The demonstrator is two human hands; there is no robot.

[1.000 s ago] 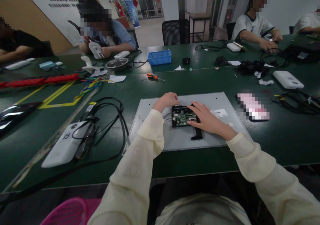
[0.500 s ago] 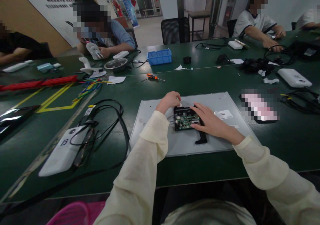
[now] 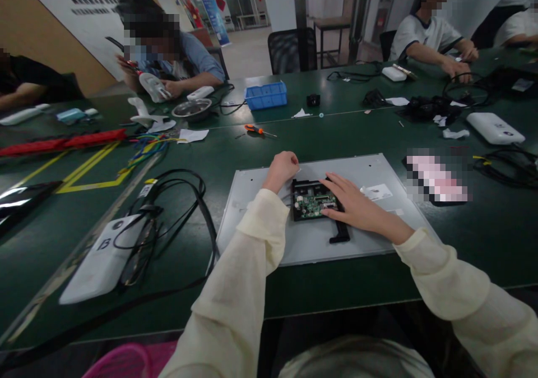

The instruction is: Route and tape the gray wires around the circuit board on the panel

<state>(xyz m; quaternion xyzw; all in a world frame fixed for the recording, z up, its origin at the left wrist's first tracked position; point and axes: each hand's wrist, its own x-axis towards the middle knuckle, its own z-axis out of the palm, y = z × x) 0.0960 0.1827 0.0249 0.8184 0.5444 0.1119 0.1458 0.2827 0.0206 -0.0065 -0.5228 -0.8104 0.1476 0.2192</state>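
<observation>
A green circuit board (image 3: pixel 310 206) sits in a black plastic casing (image 3: pixel 300 183), which lies on a flat grey metal panel (image 3: pixel 302 249). My right hand (image 3: pixel 355 201) rests over the casing's right side, fingers stretched out and thumb apart, touching it. Just beyond the casing's upper left corner, my left hand (image 3: pixel 283 170) is closed in a pinch. A tiny whitish bit shows at its fingertips, too small to name. From the casing a black arm-like part (image 3: pixel 339 233) extends towards me. Thin cables at the casing's left edge are partly hidden by my left sleeve.
An orange-handled screwdriver (image 3: pixel 254 129) and a blue basket (image 3: pixel 265 96) are beyond the panel. To the left lies a white device marked B (image 3: pixel 101 260) with black cables (image 3: pixel 202 198). A phone (image 3: pixel 437 179) is at the right. Other people sit across the table.
My left hand has lifted slightly up and left, away from the casing's upper left corner, still pinched. My right hand stays in place on the casing.
</observation>
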